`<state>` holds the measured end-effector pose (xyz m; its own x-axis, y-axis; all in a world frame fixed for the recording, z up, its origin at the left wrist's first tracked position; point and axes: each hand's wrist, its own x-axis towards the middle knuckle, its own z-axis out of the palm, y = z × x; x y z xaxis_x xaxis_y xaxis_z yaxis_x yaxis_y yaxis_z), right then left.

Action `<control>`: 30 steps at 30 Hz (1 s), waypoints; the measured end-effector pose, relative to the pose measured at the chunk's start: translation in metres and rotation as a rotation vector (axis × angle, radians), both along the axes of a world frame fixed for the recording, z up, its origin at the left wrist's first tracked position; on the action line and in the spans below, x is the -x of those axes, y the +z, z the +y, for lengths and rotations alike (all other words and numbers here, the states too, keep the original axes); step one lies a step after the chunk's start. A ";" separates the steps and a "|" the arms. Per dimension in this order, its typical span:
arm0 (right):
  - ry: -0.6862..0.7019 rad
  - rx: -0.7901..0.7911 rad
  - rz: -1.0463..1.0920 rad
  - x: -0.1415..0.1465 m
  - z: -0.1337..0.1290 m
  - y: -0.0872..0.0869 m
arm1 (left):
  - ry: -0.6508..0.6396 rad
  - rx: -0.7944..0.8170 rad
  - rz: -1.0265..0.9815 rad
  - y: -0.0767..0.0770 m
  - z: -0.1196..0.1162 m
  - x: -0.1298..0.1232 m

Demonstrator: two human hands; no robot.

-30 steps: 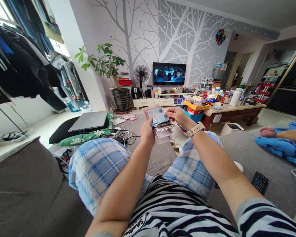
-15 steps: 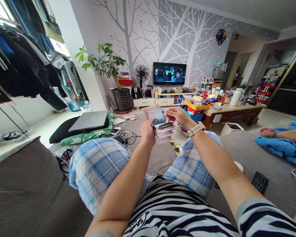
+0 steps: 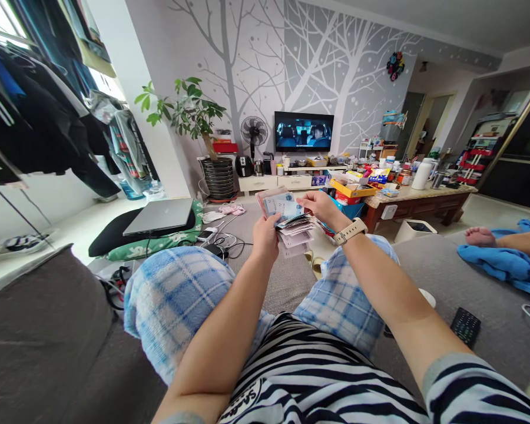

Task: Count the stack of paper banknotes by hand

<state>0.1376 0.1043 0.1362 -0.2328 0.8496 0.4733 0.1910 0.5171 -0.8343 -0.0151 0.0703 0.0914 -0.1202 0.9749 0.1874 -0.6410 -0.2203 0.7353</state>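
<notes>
My left hand [image 3: 265, 237] is closed around a bundle of banknotes [image 3: 295, 238], held out over the gap between my knees. Pale blue notes [image 3: 283, 206] stand up at the front, with pinkish ones behind them. Lower ends of the bundle fan out beneath in whitish layers. With thumb and fingers pinched, my right hand [image 3: 320, 208] grips the right edge of a blue banknote. A beige watch [image 3: 350, 231] is on that wrist.
A laptop [image 3: 159, 216] rests on cushions at the left, near tangled cables [image 3: 225, 241]. Rightward are a cluttered wooden table [image 3: 375, 203], a white bin [image 3: 415, 229] and a remote control [image 3: 465, 327]. Another person's foot [image 3: 480, 236] lies on the sofa by blue cloth.
The blue note marked 10 at the front has given way to a paler blue note face. My right hand has shifted only slightly; my left hand stays around the bundle.
</notes>
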 end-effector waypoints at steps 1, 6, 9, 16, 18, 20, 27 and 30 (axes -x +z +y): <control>-0.004 -0.008 -0.014 0.000 -0.001 0.000 | -0.002 -0.001 -0.001 0.000 0.000 0.000; 0.004 -0.020 -0.008 0.001 -0.004 0.002 | 0.013 -0.007 0.010 0.000 0.000 0.000; 0.011 -0.018 0.014 0.001 -0.005 0.002 | 0.048 -0.005 0.004 0.000 0.002 -0.001; 0.044 -0.058 0.023 0.001 -0.008 0.004 | 0.091 0.008 -0.001 -0.005 0.012 0.000; 0.049 -0.057 0.019 0.001 -0.009 0.005 | 0.095 0.011 0.005 -0.007 0.013 0.001; 0.055 -0.058 0.019 0.002 -0.009 0.005 | 0.098 0.011 -0.001 -0.008 0.014 0.001; 0.085 -0.064 0.023 0.000 -0.005 0.002 | 0.088 0.016 -0.005 -0.007 0.014 0.001; 0.102 -0.061 0.029 0.000 -0.005 0.002 | 0.092 0.013 0.000 -0.007 0.014 0.001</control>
